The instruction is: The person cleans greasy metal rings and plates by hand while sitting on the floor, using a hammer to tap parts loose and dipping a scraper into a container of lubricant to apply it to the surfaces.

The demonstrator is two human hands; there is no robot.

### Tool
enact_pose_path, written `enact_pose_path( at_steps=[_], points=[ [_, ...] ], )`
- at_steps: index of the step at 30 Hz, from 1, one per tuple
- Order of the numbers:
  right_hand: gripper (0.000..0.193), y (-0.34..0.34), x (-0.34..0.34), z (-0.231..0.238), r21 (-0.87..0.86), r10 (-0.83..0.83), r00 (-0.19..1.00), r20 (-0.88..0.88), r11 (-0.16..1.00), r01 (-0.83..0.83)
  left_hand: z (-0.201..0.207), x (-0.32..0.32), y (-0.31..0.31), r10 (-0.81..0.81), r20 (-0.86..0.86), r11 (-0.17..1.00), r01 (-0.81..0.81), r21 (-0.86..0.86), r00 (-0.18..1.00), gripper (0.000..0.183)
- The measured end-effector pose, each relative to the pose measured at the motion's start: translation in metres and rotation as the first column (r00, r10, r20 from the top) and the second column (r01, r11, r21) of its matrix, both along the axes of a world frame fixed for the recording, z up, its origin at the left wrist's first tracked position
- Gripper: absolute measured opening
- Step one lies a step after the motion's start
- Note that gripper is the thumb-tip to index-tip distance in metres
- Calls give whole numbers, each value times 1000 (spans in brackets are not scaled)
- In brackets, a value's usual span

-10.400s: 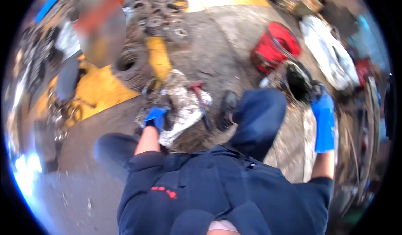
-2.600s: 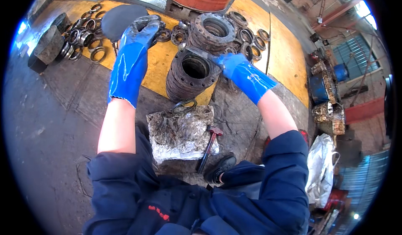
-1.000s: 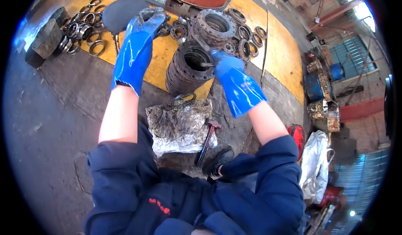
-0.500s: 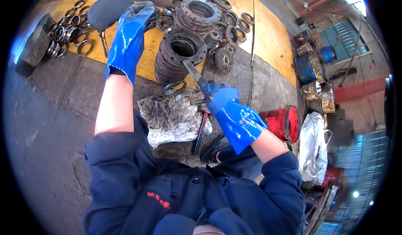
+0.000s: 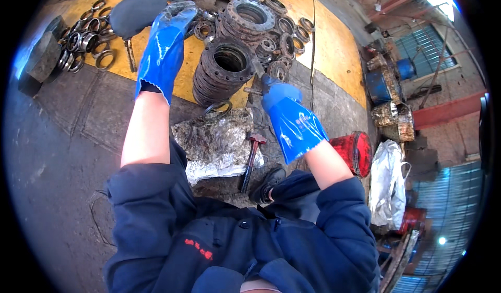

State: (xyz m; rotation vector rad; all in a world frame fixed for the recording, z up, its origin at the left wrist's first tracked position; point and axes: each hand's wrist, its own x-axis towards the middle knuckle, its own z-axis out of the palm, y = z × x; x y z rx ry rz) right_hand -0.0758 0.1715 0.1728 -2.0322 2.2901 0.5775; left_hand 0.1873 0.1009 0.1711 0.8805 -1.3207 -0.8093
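Observation:
My right hand [image 5: 280, 96], in a blue rubber glove, grips a flat metal scraper [image 5: 258, 67]. Its blade points up beside the right rim of a stack of dark, grimy flanged rings [image 5: 206, 81]. My left hand [image 5: 166, 45], gloved the same way, reaches past the far left of that stack. Its fingers are curled; what they hold, if anything, is hidden. Behind stands a second stack of bolt-holed flanges [image 5: 237, 29]. A loose thin ring [image 5: 218, 107] leans at the foot of the nearer stack.
A dirty silvery sheet [image 5: 209, 147] and a hammer [image 5: 254, 144] lie before me. Metal rings [image 5: 88, 41] are heaped at left, near a dark round-topped stool [image 5: 138, 15]. More rings [image 5: 287, 43] lie right of the stacks. A red bucket [image 5: 355, 154] and white sack [image 5: 389, 183] stand right.
My right hand and the scraper have moved away from the near rim of the stack, up and to the right, uncovering the hammer's head. My left hand has barely shifted.

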Motion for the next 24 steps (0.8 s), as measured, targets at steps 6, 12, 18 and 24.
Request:
enact_pose_path(
  at_steps=[6,12,18,24],
  points=[
    [38,55,17,6,101,114,993,-1,988,-114,-1,-4,-5,1,97,997,6,-71,995,35],
    [47,13,5,5,184,55,997,-49,982,-45,-5,-5,-3,47,29,995,-44,-89,999,35],
    [48,-29,-9,2,173,71,992,-105,983,-52,-3,-3,-13,-18,-129,998,26,62,991,36],
    [38,-58,-57,-11,-91,-2,1000,1,996,2,-5,-11,-15,-79,-222,986,108,126,972,36]
  ],
)
